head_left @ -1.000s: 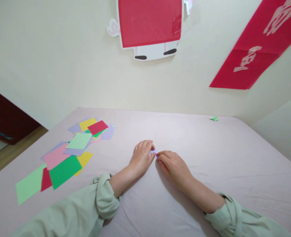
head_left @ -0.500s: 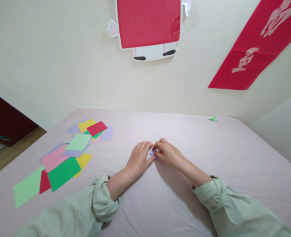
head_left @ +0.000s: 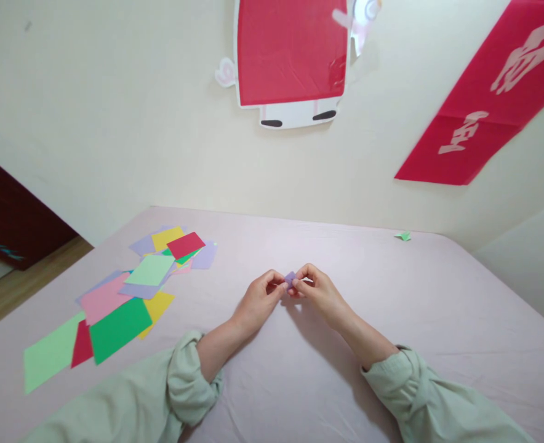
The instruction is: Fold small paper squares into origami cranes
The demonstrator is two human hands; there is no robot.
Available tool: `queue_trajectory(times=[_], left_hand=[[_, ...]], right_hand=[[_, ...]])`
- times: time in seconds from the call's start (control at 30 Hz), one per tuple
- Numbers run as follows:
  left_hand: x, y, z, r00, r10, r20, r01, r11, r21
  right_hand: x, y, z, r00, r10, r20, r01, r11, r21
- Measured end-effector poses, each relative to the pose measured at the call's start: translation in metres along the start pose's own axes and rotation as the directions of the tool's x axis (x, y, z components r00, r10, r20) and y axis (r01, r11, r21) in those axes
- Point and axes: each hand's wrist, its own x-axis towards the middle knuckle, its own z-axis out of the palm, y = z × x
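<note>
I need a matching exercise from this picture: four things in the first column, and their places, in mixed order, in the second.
1. small purple paper piece
2. small folded green paper piece
3. large dark-green rectangular paper sheet
4. long red banner with pale marks

A. on the wall, upper right
B. among loose sheets, left side
C. between left hand and right hand
D. near the cloth-covered surface's far right corner

Pairs: 1-C, 2-D, 3-B, 4-A

The folded paper is purple, sleeves sage green, surface pale pinkish; sheets are green, mint, pink, red, yellow, lavender.
</note>
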Motion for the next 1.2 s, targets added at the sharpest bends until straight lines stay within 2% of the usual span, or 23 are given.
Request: queue_trajectory(times=[0.17, 0.33, 0.4, 0.67, 1.03, 1.2], left_hand=[[0.0013, -0.0067, -0.0006, 1.000, 0.015, -0.024, -0.016, 0.999, -0.050], [0.0000, -0.0089, 0.0006, 0.999, 0.026, 0.023, -0.025, 0.999, -0.026], [-0.0006, -0.0087, 0.0013, 0.999, 0.013, 0.036, -0.012, 0.999, -0.030], [-0.0013, -0.0022, 0.0032, 0.996, -0.044, 0.072, 0.046, 0.999, -0.024], [-0.0035, -0.0023, 0.0013, 0.996, 0.053, 0.076, -0.066, 0.981, 0.184], [-0.0033, -0.0028, 0.0036, 0.994, 0.075, 0.073, -0.089, 0.975, 0.203]], right_hand=[[-0.0009, 0.0047, 0.0076, 0.997, -0.068, -0.028, 0.068, 0.998, -0.020], [-0.0006, 0.0016, 0.0055, 0.979, -0.201, -0.008, 0.190, 0.937, -0.292], [-0.0006, 0.0009, 0.0040, 0.972, -0.236, 0.000, 0.222, 0.912, -0.346], [-0.0016, 0.0022, 0.0050, 0.975, -0.222, 0.019, 0.218, 0.935, -0.280], [-0.0007, 0.0039, 0.0043, 0.973, -0.228, 0.038, 0.226, 0.904, -0.363], [-0.0027, 0.0019, 0.0087, 0.959, -0.283, -0.002, 0.261, 0.889, -0.376]])
